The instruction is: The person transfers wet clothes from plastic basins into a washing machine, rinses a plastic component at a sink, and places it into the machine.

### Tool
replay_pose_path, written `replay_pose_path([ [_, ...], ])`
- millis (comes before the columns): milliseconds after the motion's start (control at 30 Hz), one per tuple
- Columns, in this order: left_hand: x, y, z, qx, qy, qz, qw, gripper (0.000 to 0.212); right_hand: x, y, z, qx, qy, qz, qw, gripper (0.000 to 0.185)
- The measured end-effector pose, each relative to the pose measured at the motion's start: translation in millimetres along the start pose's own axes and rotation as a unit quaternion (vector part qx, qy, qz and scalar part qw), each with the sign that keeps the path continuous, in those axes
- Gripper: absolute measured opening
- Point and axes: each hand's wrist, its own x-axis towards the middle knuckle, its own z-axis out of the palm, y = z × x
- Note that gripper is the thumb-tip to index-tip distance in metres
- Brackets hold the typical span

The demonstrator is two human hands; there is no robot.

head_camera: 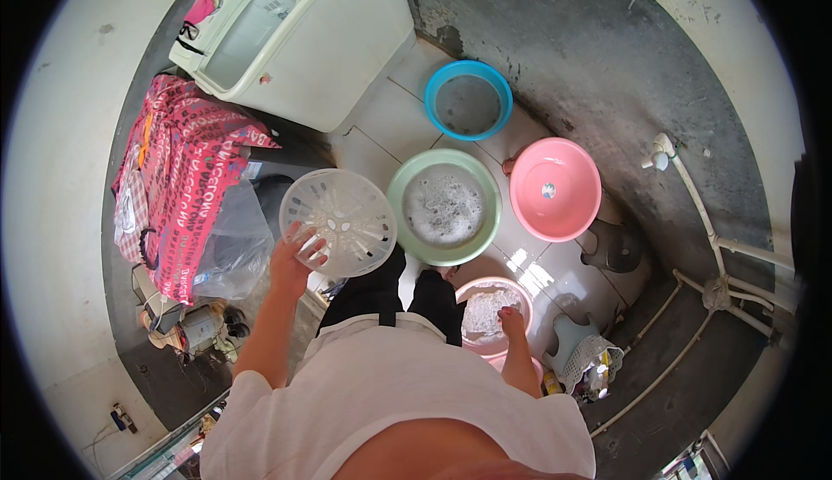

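Observation:
My left hand (299,256) grips the near-left rim of a translucent slotted plastic disc (351,246), held up beside a green basin (493,217) of sudsy water. My right hand (512,321) hangs over the right side of a pink basin (528,304) near my legs; its fingers look curled, and nothing shows in them. Whitish wet fabric or foam (484,314), I cannot tell which, fills that basin. Beyond the green basin stands a blue basin (430,100) holding greyish water. To its right, another pink basin (552,161) has a small sticker on its bottom and is tilted.
A white washing machine (325,51) stands at the upper left, beside a red printed cloth (195,155) and a clear plastic bag (237,246). A dark stool (617,246), a grey-blue stool (572,337) and a basket of bottles (588,366) stand right. Pipes with a tap (660,155) line the wall.

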Motion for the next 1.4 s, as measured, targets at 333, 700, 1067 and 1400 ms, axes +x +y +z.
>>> replay_pose_path([
  [333, 76, 44, 70, -0.048, -0.196, -0.063, 0.977, 0.051, -28, -209, -27, 0.184, 0.082, -0.132, 0.97, 0.038],
  [700, 203, 164, 60, -0.101, -0.326, -0.172, 0.924, 0.045, -89, -521, 106, 0.45, -0.107, -0.249, 0.851, 0.064],
  [1067, 301, 285, 118, 0.11, -0.298, 0.104, 0.942, 0.038, -50, -737, 138, 0.204, 0.025, -0.495, 0.845, 0.057],
  [1400, 467, 374, 244, 0.499, -0.072, 0.291, 0.813, 0.028, 89, -935, 139, -0.071, 0.049, -0.555, 0.827, 0.05],
])
